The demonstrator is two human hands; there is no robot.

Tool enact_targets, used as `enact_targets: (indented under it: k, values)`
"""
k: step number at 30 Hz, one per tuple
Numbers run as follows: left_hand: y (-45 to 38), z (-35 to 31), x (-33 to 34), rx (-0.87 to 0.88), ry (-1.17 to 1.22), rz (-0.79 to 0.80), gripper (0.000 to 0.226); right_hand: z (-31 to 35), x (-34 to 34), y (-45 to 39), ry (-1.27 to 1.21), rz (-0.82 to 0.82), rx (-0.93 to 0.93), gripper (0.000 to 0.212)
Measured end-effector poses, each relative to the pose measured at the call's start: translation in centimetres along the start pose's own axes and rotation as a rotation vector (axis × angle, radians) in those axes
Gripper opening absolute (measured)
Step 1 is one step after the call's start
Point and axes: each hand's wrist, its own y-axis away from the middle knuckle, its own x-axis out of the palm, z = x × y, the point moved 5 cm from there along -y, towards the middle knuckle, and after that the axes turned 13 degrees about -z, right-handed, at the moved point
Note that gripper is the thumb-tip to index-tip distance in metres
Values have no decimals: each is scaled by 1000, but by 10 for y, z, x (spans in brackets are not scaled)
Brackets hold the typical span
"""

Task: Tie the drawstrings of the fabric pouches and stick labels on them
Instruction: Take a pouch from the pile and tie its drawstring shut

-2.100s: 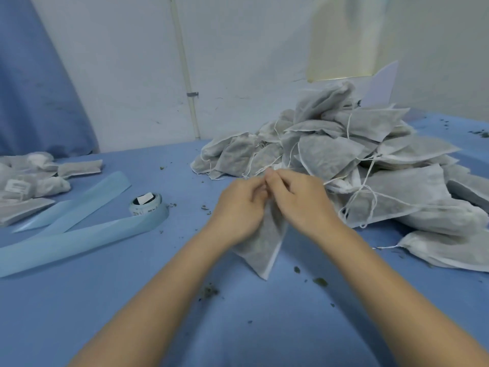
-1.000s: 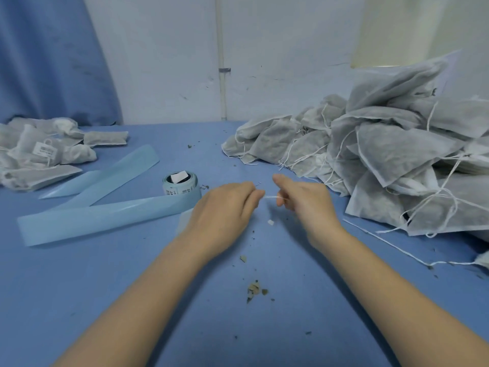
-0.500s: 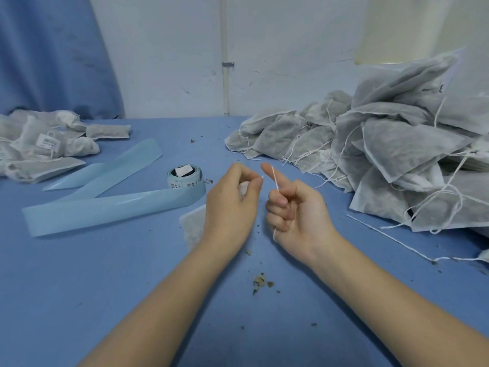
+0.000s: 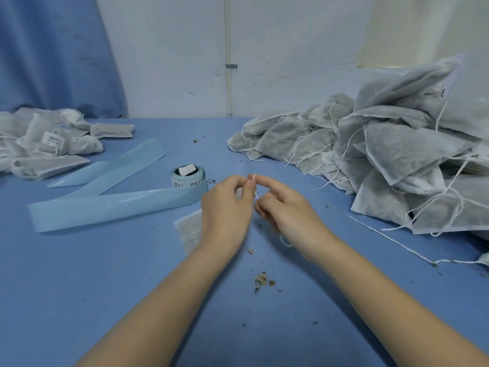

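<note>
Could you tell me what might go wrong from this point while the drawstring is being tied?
The drawstring is thin and held only by the fingertips of the left hand and right hand, so it might slip before the knot sets. The pouch lies mostly hidden under the left wrist, so pulling could drag it. Loose crumbs nearby may cling to a label later.

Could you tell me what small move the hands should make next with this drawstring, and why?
Probably draw the two hands apart to cinch the knot: the left hand and right hand both pinch the white drawstring above the pouch, and the label roll sits untouched.
</note>
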Motion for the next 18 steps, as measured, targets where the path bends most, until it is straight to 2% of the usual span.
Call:
enact_targets:
  k: [3, 5, 8, 11, 14, 18]
  values:
    - [-1, 1, -1, -66, 15, -11, 17, 1, -1, -1, 145, -74, -106, 20]
    - [-4, 4, -3, -133, 103, -12, 19, -5, -5, -3, 92, -100, -32, 19]
    - [-5, 9, -4, -243, 281, 18, 23, -14, -14, -5, -40, -92, 173, 11]
    - [-1, 7, 0, -280, 384, 144, 23, -15, -18, -7, -97, -71, 177, 15]
    - [0, 2, -1, -135, 265, 252, 27, -14, -22, -11, -73, -118, 131, 15]
    - [1, -7, -3, 213, -105, 177, 16, -14, -24, -13, -146, -119, 163, 16]
